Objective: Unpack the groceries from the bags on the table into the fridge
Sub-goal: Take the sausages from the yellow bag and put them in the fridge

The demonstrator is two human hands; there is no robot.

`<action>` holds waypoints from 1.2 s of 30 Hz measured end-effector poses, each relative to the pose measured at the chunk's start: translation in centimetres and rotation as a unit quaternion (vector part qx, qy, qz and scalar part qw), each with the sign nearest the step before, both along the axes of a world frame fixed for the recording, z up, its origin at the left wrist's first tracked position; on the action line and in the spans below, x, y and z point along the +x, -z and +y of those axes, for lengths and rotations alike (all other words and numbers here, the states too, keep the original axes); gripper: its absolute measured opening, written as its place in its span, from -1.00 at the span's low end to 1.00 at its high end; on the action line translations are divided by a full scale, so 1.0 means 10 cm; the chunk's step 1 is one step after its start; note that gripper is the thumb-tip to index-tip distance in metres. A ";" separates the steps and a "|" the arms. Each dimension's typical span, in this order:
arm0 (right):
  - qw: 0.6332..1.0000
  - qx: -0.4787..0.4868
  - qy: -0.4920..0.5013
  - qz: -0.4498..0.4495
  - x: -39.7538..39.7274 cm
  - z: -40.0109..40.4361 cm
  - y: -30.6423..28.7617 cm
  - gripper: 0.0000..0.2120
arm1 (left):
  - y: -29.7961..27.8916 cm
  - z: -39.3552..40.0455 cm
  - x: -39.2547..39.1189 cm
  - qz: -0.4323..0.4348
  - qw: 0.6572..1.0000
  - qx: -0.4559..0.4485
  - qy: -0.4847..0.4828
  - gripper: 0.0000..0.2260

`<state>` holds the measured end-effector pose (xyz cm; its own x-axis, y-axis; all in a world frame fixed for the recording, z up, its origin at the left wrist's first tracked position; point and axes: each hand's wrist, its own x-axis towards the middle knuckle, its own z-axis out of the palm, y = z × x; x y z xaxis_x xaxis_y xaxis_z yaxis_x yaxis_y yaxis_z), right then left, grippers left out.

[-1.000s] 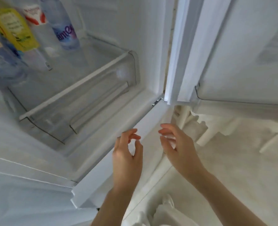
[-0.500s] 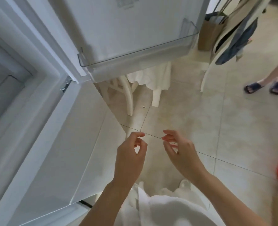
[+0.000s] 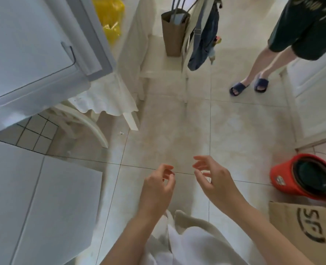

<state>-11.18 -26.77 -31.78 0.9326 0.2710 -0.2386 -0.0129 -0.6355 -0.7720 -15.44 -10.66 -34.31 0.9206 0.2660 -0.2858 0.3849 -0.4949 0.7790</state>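
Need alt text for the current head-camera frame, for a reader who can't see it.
Both hands, left hand and right hand, hang empty with loosely curled fingers over a pale tiled floor. The open fridge door stands at left, a brown paper bag sits on a white chair ahead, and a red bucket at right.

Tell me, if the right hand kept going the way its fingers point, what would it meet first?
Probably nothing close: the right hand holds nothing, its fingers aimed up-left over bare tiled floor. The white chair lies farther that way, though depth is unclear.

Our two bare forearms, no sleeves, our left hand (image 3: pixel 158 186) and right hand (image 3: pixel 213 180) without rings or watch, our loose white garment (image 3: pixel 192 243) below
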 end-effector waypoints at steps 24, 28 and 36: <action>0.994 -0.038 -0.092 -0.036 4.00 0.40 0.05 -0.66 | -0.21 0.52 3.93 -0.049 0.998 0.007 -0.047 -0.83; 0.988 -0.049 -0.145 -0.031 4.70 0.50 0.13 -0.68 | -0.09 0.54 4.42 -0.029 0.996 0.006 -0.080 -0.85; 0.956 -0.048 -0.284 -0.053 6.17 0.86 0.07 -0.70 | 0.01 0.42 5.22 0.042 0.981 -0.005 -0.191 -0.87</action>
